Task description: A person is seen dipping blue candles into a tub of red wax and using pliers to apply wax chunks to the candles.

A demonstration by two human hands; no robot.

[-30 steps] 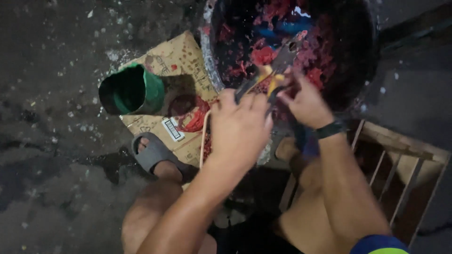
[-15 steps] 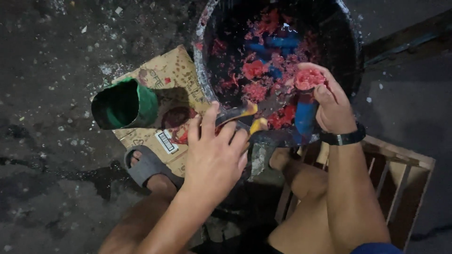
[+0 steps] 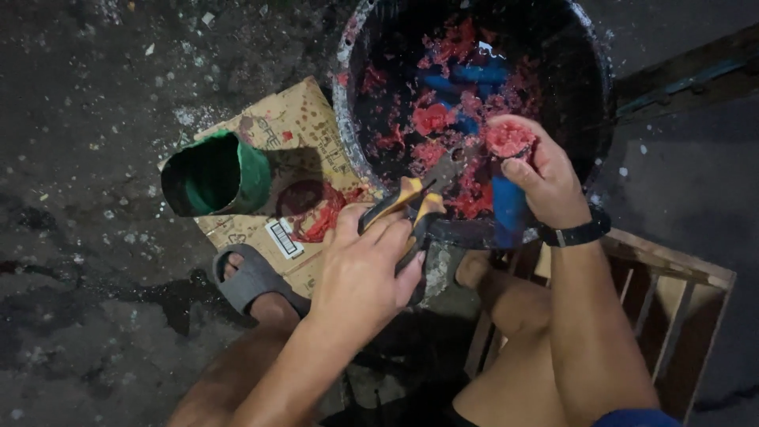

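Evidently seated over black tub (image 3: 589, 95) | left hand (image 3: 364, 273) clamped on orange-handled pliers (image 3: 411, 207), tips toward 1 o'clock | right hand (image 3: 545, 178) closed on blue tube (image 3: 508, 207), red-filled end up | green cup (image 3: 215, 174) on cardboard at 9 o'clock

The big black round tub (image 3: 589, 103) runs off the top edge, so its far rim cannot be seen. The left hand (image 3: 368, 273) covers most of the orange-handled pliers (image 3: 411, 207); their dark tip blurs into the red pulp and where it ends is unclear. The right hand (image 3: 545, 178) hides the lower part of the red-topped blue cylinder (image 3: 510, 142). The grey rubber sandal (image 3: 253, 277) is partly under the leg, its toes half hidden. The wooden slatted frame (image 3: 672, 269) is cut by the right edge and masked by the forearm. Print on the brown cardboard sheet (image 3: 292, 126) is too small to read
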